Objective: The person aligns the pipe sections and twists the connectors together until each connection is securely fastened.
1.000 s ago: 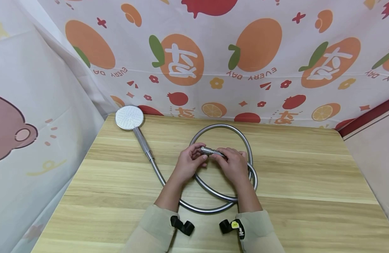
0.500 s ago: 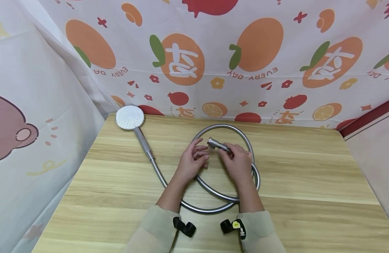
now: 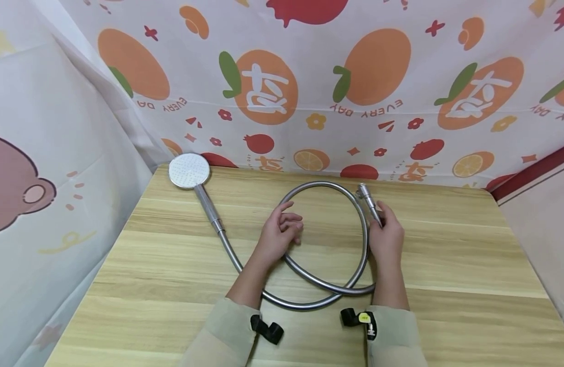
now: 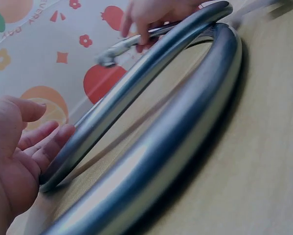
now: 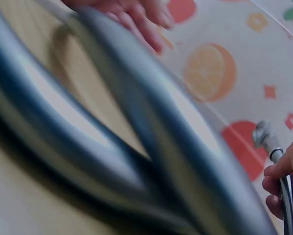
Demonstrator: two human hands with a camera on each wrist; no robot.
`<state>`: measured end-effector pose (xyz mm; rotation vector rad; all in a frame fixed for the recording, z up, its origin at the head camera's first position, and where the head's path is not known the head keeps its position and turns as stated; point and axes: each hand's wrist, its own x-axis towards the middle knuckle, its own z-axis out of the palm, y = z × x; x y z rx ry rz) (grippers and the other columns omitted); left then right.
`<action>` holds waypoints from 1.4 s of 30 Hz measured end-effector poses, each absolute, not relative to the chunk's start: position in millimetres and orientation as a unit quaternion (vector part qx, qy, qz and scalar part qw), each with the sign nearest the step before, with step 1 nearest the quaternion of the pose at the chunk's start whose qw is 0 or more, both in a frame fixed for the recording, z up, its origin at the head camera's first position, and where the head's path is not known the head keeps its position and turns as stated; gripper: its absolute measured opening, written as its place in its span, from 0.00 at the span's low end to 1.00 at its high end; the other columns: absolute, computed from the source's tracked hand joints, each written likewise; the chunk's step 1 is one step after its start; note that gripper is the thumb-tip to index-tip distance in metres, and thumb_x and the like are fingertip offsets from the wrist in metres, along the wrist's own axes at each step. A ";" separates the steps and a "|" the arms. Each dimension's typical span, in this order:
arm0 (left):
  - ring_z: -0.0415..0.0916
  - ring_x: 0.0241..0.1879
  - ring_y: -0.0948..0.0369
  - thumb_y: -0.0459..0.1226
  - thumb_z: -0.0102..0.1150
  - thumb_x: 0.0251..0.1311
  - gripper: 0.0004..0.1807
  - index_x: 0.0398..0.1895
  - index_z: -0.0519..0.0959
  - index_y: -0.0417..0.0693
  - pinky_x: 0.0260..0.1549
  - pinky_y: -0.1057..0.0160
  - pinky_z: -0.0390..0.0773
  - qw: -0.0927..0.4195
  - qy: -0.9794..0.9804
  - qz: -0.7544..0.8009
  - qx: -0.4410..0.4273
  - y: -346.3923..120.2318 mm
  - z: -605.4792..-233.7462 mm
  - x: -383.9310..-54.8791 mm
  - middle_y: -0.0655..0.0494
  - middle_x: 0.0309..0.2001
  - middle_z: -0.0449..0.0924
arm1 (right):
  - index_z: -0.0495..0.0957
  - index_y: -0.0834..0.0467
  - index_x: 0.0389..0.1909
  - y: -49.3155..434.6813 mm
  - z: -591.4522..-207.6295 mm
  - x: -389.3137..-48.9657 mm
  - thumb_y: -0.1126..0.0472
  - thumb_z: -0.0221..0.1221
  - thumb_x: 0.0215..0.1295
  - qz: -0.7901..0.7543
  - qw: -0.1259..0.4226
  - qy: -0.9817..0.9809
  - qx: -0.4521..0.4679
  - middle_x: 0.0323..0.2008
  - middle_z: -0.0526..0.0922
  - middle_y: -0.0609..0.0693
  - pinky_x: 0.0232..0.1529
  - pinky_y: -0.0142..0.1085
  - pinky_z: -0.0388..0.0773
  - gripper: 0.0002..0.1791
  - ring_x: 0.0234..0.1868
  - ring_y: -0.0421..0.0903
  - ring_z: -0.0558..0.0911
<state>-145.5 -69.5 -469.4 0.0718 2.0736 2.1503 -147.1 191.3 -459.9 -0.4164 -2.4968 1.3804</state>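
A grey shower hose (image 3: 302,307) lies looped on the table and runs left to a shower head (image 3: 188,171) with a white face. My right hand (image 3: 386,237) grips the free end of the hose, its metal connector (image 3: 366,193) pointing away past the fingers. In the right wrist view the same connector (image 5: 268,139) sticks out above the thumb. My left hand (image 3: 276,237) holds nothing, its fingers loosely bent beside the left side of the loop. Seen from the left wrist, these fingers (image 4: 43,142) overlap the hose.
The wooden table (image 3: 447,255) carries the hose and shower head. A white curtain (image 3: 318,97) printed with fruit hangs along its back edge, and another cloth (image 3: 80,193) hangs at the left. A dark red strip (image 3: 538,171) borders the right wall.
My left hand has come off the connector and stays near its place. The right hand has carried the hose end to the right, turning the connector from pointing left to pointing away.
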 end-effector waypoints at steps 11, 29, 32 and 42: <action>0.79 0.51 0.41 0.29 0.53 0.69 0.26 0.69 0.64 0.42 0.39 0.46 0.85 0.087 0.656 0.750 0.015 -80.3 -455.9 -144.0 0.32 0.54 0.77 | 0.73 0.55 0.64 217.0 -466.7 -146.7 0.69 0.55 0.67 0.468 0.087 -0.857 -0.197 0.53 0.81 0.62 0.53 0.46 0.76 0.24 0.51 0.57 0.79; 0.71 0.63 0.52 0.43 0.55 0.70 0.25 0.68 0.67 0.53 0.57 0.48 0.76 -0.024 0.886 0.463 0.006 -160.1 -397.9 -135.4 0.51 0.62 0.75 | 0.74 0.59 0.64 214.7 -465.7 -152.1 0.61 0.57 0.68 0.449 0.100 -0.867 -0.191 0.59 0.73 0.62 0.61 0.53 0.70 0.23 0.59 0.60 0.73; 0.63 0.70 0.49 0.50 0.53 0.70 0.31 0.73 0.62 0.54 0.63 0.42 0.69 -0.038 0.897 0.440 -0.005 -171.6 -393.3 -134.2 0.50 0.69 0.68 | 0.74 0.58 0.63 211.4 -461.3 -151.3 0.57 0.58 0.69 0.449 0.112 -0.867 -0.184 0.63 0.71 0.62 0.66 0.56 0.65 0.23 0.64 0.61 0.69; 0.34 0.79 0.49 0.55 0.51 0.69 0.42 0.79 0.48 0.54 0.73 0.36 0.45 -0.094 0.909 0.405 -0.002 -179.4 -394.1 -131.7 0.52 0.79 0.42 | 0.72 0.50 0.66 186.4 -432.9 -143.6 0.48 0.59 0.68 0.475 0.115 -0.862 -0.136 0.68 0.69 0.55 0.69 0.57 0.62 0.27 0.70 0.57 0.65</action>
